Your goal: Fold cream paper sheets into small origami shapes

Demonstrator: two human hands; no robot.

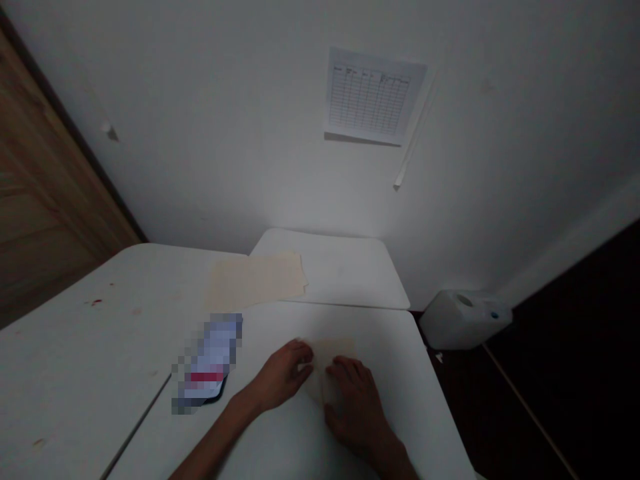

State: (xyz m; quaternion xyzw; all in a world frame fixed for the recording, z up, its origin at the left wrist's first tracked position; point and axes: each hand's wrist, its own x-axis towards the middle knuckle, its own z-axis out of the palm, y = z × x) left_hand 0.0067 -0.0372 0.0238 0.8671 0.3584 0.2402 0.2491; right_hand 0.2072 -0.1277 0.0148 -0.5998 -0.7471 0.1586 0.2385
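Observation:
A thin, pale, see-through sheet of paper [337, 347] lies on the white table in front of me, partly covered by my hands. At its left edge is my left hand [283, 375], with curled fingers and the thumb closing on the sheet. My right hand [357, 403] rests over the sheet's right part, palm down, its fingers and thumb apart. The sheet's lower part under the right hand is hidden. Farther back, a cream stack of similar sheets [257, 279] lies across the joint between tables.
A phone [213, 360], blurred out, lies left of my hands. White tables [400, 360] stand against a wall bearing a printed chart [373, 97]. On the dark floor at right is a white plastic jerrycan [463, 323]. A wooden door [45, 147] is at left.

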